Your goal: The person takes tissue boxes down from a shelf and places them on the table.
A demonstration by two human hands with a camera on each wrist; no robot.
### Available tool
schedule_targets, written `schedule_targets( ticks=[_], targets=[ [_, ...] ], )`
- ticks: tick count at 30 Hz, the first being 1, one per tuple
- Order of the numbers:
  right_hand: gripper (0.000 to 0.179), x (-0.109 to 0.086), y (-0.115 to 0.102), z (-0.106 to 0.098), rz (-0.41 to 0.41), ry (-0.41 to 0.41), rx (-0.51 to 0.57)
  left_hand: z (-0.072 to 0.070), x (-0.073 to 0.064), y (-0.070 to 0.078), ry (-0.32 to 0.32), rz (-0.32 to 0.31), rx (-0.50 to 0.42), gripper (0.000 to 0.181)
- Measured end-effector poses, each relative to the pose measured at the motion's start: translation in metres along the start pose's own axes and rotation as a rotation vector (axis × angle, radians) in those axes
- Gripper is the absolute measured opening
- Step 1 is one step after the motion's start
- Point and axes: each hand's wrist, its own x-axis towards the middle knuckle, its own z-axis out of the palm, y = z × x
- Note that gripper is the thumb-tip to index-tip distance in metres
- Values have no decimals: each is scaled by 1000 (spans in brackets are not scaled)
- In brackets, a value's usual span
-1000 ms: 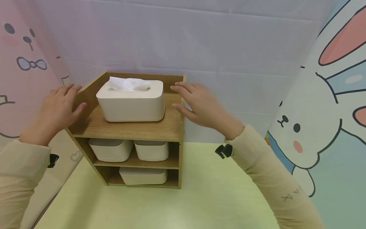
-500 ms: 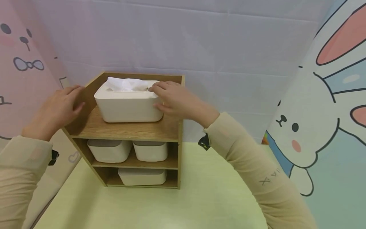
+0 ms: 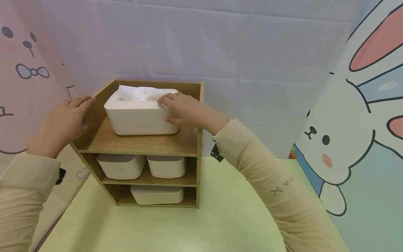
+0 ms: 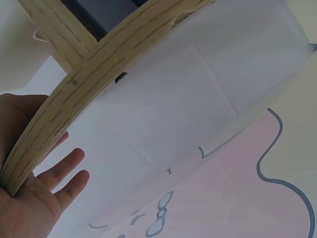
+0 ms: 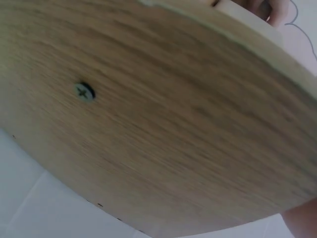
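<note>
A white tissue box [image 3: 138,119] with a tissue sticking out of its top slot sits on the top board of a small wooden shelf [image 3: 126,145]. My right hand [image 3: 185,112] lies over the box's right end, fingers at the top edge and thumb in front, slightly blurred. My left hand [image 3: 64,124] holds the shelf's left side panel. In the left wrist view, that panel's wooden edge [image 4: 64,94] runs between the thumb and fingers of the left hand [image 4: 34,198]. The shelf's outer right panel [image 5: 158,129] with a screw fills most of the right wrist view, hiding the right hand's contact.
Two white bins [image 3: 121,168] [image 3: 167,168] stand in the middle tier, and a wider white bin [image 3: 157,195] in the bottom one. The shelf stands on a pale yellow-green table [image 3: 226,203]. White sheeting [image 3: 267,63] hangs behind, with cartoon-printed panels [image 3: 352,140] at both sides.
My right hand has moved left from the shelf's right panel onto the tissue box. The left hand has closed in a little on the left panel. The box shows no clear shift on the board.
</note>
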Motion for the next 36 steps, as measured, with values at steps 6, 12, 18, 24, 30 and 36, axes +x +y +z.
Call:
schedule_targets(
  ticks=[6, 12, 18, 24, 30, 36],
  targets=[
    [48, 3, 1, 5, 15, 0, 5, 2, -1, 1, 37, -1, 17, 56],
    [58, 6, 3, 7, 6, -28, 44, 1, -5, 0, 53, -3, 40, 57],
    [62, 10, 8, 9, -49, -26, 75, -1, -8, -1, 55, -4, 65, 58],
    [66, 10, 10, 10, -81, -24, 118, 0, -9, -1, 78, 2, 57, 56],
    [66, 13, 9, 10, -122, -12, 138, -1, -11, -3, 84, -6, 54, 58],
    [63, 12, 11, 10, -143, -7, 142, 0, -11, 0, 112, 3, 65, 55]
  ],
)
